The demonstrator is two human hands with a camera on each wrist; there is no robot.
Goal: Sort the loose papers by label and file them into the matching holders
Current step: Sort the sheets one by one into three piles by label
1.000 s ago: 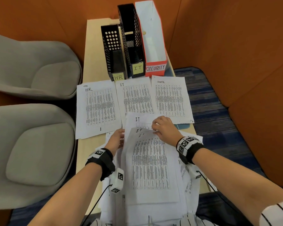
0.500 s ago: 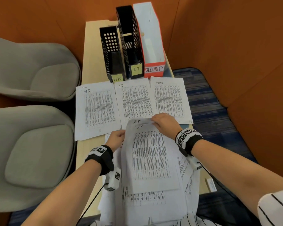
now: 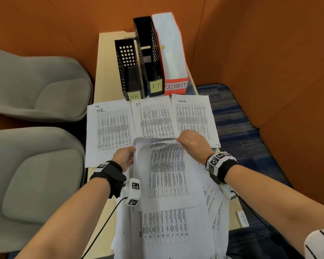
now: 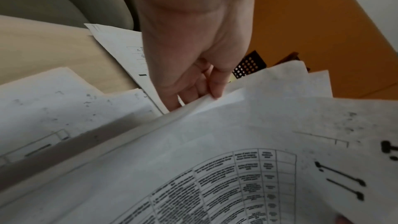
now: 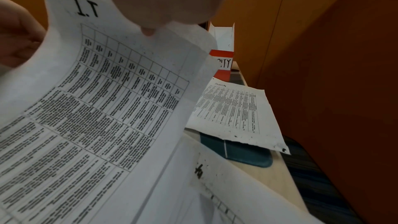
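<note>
A sheaf of printed sheets marked IT [image 3: 166, 172] [image 5: 103, 91] is lifted off the loose paper pile [image 3: 165, 230]. My right hand [image 3: 192, 142] pinches its top right edge. My left hand [image 3: 124, 157] [image 4: 206, 81] grips the left edge of the sheets, thumb on top. Three sorted sheets lie side by side beyond: HR [image 3: 110, 128], IT [image 3: 153, 118] and Security [image 3: 193, 118] [image 5: 234, 108]. Behind them stand the black HR holder [image 3: 128, 71], the black IT holder [image 3: 150, 57] and the red-and-white SECURITY holder [image 3: 173, 53].
The narrow wooden table [image 3: 108, 53] sits between orange walls [image 3: 260, 53]. Two grey seats [image 3: 36, 86] lie left of it, and blue carpet [image 3: 236, 128] to the right. A dark blue pad [image 5: 245, 154] lies under the Security sheet. A small card [image 3: 242, 218] lies near the table's right edge.
Both hands have raised the IT sheets off the pile and carried them forward toward the sorted IT sheet. The sheets now bow upward and their top edge overlaps the sorted row.
</note>
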